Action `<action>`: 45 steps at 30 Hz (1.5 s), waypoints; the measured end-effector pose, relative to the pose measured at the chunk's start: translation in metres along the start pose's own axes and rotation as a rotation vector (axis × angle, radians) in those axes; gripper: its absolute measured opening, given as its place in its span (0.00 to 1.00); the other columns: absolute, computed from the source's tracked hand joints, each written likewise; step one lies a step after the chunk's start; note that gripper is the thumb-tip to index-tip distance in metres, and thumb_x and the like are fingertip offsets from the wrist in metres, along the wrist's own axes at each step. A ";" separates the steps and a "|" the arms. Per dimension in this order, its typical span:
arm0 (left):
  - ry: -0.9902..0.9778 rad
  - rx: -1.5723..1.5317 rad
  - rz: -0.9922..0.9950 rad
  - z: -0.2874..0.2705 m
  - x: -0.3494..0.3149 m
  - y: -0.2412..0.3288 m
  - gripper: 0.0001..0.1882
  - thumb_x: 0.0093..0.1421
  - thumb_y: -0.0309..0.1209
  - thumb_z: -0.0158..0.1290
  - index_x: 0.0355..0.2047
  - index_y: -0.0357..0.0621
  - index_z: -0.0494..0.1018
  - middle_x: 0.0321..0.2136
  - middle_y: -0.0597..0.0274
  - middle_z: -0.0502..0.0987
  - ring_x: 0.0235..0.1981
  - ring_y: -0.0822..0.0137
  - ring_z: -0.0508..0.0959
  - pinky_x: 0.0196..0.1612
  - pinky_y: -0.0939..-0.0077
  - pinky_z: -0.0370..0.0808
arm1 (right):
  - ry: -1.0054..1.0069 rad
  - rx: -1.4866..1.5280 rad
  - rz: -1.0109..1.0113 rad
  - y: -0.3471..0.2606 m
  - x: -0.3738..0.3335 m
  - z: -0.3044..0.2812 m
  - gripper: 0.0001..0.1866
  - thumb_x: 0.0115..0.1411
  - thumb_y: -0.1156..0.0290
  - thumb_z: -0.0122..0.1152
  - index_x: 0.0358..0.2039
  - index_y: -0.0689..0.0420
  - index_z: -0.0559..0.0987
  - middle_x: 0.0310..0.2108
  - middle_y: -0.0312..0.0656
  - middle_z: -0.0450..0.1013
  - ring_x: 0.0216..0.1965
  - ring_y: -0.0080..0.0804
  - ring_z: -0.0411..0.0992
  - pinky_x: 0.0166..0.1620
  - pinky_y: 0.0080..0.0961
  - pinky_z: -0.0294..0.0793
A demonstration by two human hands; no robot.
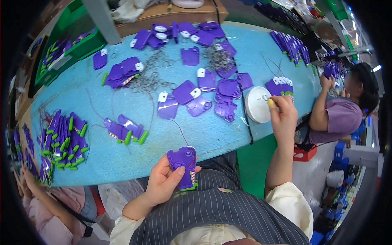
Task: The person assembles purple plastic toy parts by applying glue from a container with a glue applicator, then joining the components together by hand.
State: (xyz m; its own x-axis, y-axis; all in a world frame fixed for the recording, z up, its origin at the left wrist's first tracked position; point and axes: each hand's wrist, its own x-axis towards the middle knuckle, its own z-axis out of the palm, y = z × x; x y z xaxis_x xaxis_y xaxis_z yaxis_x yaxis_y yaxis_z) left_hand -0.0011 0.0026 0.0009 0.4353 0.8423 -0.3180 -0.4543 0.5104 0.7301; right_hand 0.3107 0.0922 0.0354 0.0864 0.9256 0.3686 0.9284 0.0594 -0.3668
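Observation:
Near the table's front edge, my left hand (162, 181) grips a purple plastic shell half (181, 163) with a green foot and a red-and-white striped edge. A thin wire (179, 130) trails up from its top. Over to the right, my right hand (284, 116) is closed in a pinch at the rim of a round white dish (257, 110). A small bent wire piece (264, 98) shows at its fingertips, over the dish. Several purple shell parts (226, 90) lie just left of the dish, and more with white tips (279, 84) lie beyond it.
Tangled wire rings (151, 77) spread over the blue table (196, 139). A pile of purple and green parts (65, 141) sits at left, below a green crate (85, 43). A black cord (247, 126) crosses the table. Co-workers sit at right (339, 108) and lower left (51, 212).

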 end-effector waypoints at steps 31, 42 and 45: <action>-0.295 0.377 -0.009 0.008 0.013 0.006 0.17 0.62 0.20 0.39 0.51 0.31 0.59 0.44 0.52 0.72 0.43 0.66 0.76 0.47 0.75 0.71 | -1.102 1.362 0.308 -0.078 -0.030 0.009 0.09 0.55 0.75 0.58 0.32 0.60 0.67 0.29 0.34 0.65 0.30 0.16 0.64 0.32 0.14 0.63; -0.255 -0.261 0.018 -0.026 -0.023 -0.008 0.18 0.63 0.24 0.41 0.53 0.38 0.57 0.48 0.45 0.70 0.47 0.57 0.74 0.51 0.64 0.70 | -0.603 0.656 -0.131 -0.094 0.003 0.075 0.15 0.49 0.63 0.65 0.31 0.59 0.73 0.25 0.38 0.69 0.25 0.28 0.69 0.25 0.25 0.67; -0.004 -0.146 -0.091 -0.015 -0.027 -0.009 0.20 0.63 0.23 0.41 0.55 0.38 0.55 0.48 0.46 0.69 0.48 0.58 0.73 0.51 0.65 0.70 | -0.188 0.022 -0.270 -0.120 0.024 0.099 0.18 0.44 0.62 0.67 0.31 0.60 0.73 0.25 0.44 0.67 0.27 0.38 0.70 0.28 0.31 0.69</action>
State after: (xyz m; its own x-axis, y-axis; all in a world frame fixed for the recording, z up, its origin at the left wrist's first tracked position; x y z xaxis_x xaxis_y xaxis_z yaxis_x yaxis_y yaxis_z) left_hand -0.0203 -0.0222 -0.0059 0.4831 0.7905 -0.3764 -0.5203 0.6049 0.6028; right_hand 0.1657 0.1442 0.0032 -0.2318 0.9279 0.2920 0.9005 0.3182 -0.2965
